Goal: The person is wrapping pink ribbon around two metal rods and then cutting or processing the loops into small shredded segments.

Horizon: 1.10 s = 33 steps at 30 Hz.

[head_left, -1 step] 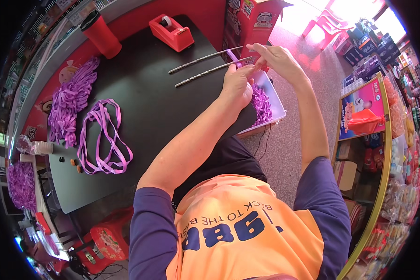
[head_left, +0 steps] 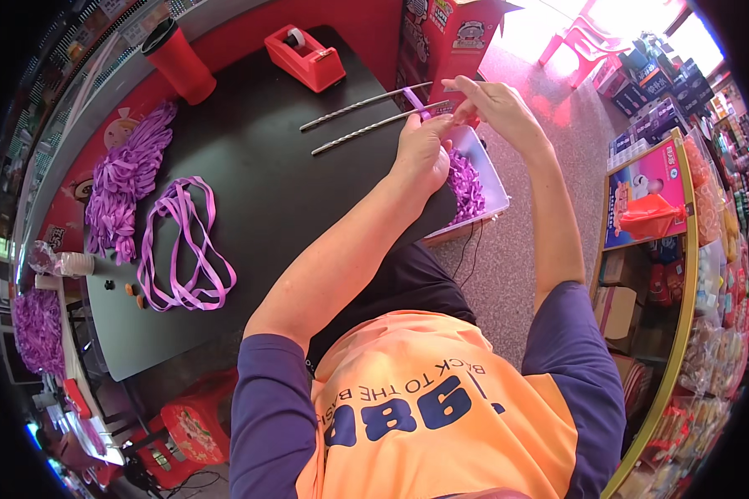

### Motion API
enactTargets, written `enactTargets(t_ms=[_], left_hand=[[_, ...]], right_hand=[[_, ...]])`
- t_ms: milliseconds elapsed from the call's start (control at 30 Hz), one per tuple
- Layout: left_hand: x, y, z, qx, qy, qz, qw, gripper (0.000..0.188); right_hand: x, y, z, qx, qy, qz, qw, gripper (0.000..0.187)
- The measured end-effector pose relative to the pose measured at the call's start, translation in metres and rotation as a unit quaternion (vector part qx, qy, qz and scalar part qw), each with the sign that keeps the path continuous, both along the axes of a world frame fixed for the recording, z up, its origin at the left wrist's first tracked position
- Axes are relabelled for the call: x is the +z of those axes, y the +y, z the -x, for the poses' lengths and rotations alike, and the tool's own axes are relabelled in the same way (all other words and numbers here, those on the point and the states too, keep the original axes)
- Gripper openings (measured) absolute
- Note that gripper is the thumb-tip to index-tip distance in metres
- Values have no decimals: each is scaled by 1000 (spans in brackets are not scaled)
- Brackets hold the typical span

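Observation:
Two twisted metal rods [head_left: 358, 135] lie side by side at the far right of the dark table [head_left: 266, 158], their far ends reaching past its edge. A purple ribbon [head_left: 414, 99] is looped across both rods near those ends. My left hand [head_left: 425, 155] is closed beside the nearer rod, thumb and fingers pressed together on the ribbon. Close by, my right hand [head_left: 498, 110] has its fingers bent and its fingertips meeting those of the left. Whatever lies between the right fingertips is hidden. Below the hands, a white bin [head_left: 493, 179] holds purple ribbon pieces [head_left: 466, 187].
On the table lie a looped long ribbon [head_left: 148, 249], a purple ribbon bundle [head_left: 129, 183] and a red tape dispenser [head_left: 306, 62]. A red tumbler [head_left: 179, 62] stands at the back left. A red carton [head_left: 453, 37] is beyond the table; shop shelves [head_left: 682, 333] line the right.

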<state>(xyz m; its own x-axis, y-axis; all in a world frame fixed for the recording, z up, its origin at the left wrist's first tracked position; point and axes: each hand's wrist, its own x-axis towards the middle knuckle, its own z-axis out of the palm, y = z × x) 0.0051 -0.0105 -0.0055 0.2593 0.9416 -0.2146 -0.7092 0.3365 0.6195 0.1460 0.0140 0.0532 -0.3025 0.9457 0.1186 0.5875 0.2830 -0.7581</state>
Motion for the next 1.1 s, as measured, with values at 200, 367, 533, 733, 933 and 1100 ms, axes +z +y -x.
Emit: enactTargets(t_ms=[200, 367, 533, 733, 933, 1100], left_hand=[[0, -1, -1, 5, -10, -5, 1000, 19], [-3, 1, 1, 6, -8, 5, 1000, 20], [0, -2, -2, 3, -9, -3, 1000, 20], [-1, -3, -2, 7, -32, -24, 999, 21], [-3, 0, 0, -2, -4, -4, 1000, 28], [-2, -1, 0, 4, -14, 1, 1000, 29]], right_hand=[[-42, -7, -9, -102, 125, -154, 975, 34], [-52, -31, -5, -72, 269, 35, 960, 22], [-54, -27, -7, -70, 336, 29, 939, 21], [-37, -29, -1, -94, 374, 57, 921, 22], [-50, -27, -3, -101, 277, 42, 955, 18], [-43, -20, -13, -92, 250, 10, 964, 15]])
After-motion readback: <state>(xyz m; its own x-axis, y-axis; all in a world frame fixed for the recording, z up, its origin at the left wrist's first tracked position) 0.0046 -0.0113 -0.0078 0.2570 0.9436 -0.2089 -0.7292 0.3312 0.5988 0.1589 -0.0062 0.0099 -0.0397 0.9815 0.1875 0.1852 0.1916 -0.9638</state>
